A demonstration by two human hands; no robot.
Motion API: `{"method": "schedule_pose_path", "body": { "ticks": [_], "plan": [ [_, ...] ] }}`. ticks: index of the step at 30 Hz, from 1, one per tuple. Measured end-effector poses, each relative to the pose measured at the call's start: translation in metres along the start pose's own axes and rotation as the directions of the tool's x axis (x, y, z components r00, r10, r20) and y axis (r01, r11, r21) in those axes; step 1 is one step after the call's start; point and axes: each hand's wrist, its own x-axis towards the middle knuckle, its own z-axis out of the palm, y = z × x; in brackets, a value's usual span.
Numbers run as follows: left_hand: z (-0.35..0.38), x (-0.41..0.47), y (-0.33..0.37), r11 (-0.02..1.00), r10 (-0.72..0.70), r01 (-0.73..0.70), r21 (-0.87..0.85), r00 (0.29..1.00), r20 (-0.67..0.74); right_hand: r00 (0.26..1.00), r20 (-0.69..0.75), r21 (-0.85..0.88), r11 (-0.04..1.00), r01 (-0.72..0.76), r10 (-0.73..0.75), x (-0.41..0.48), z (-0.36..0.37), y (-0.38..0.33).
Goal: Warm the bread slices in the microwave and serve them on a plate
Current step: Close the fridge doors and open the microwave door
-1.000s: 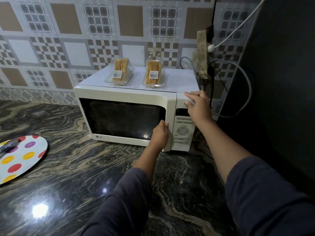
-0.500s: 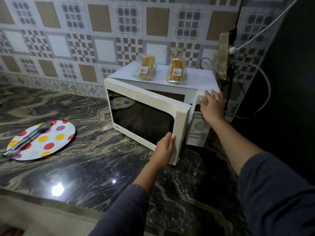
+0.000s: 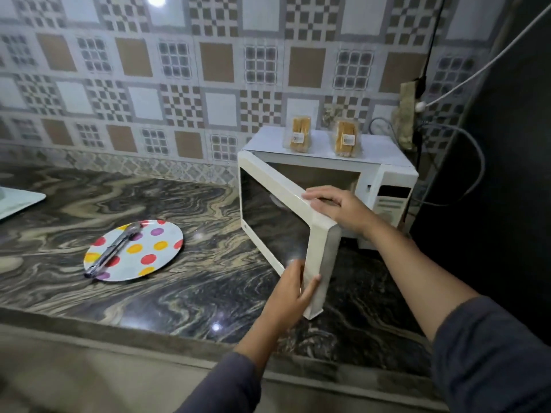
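The microwave sits at the middle right of the frame, and its door stands wide open toward the camera. The left hand grips the door's free edge low down, thumb on one side and fingers on the other, likely to stop it swinging. The right hand lies on the door's top edge with its fingers nearly straight, steadying it. The two bread packs stand on top of the microwave, not yet inside. The spotted plate waits on the counter at the lower left. Tongs lie on it, probably ready for serving warm bread.
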Motion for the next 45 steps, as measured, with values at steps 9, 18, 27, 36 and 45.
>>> {"method": "schedule_pose_path", "body": {
  "ticks": [9,18,27,36,45],
  "plan": [
    [-0.064,-0.079,-0.037,0.994,-0.095,0.082,-0.073,0.975,-0.199,0.965,-0.175,0.009,0.980,0.198,-0.194,-0.029,0.113,-0.052],
    [-0.143,-0.110,-0.073,0.958,-0.283,0.249,-0.145,0.907,-0.312,0.951,-0.125,-0.234,0.940,0.248,-0.282,-0.014,0.203,-0.104],
    [-0.194,-0.107,-0.094,0.848,-0.515,0.405,-0.342,0.782,-0.350,0.943,-0.206,-0.340,0.923,0.182,-0.261,0.021,0.266,-0.137],
    [-0.192,-0.106,-0.105,0.833,-0.543,0.434,-0.344,0.764,-0.349,0.909,-0.289,-0.358,0.914,0.189,-0.301,0.024,0.272,-0.131],
    [-0.198,-0.108,-0.087,0.796,-0.598,0.522,-0.305,0.756,-0.268,0.956,-0.181,-0.360,0.920,0.155,-0.232,0.019,0.263,-0.139]
  ]
}}
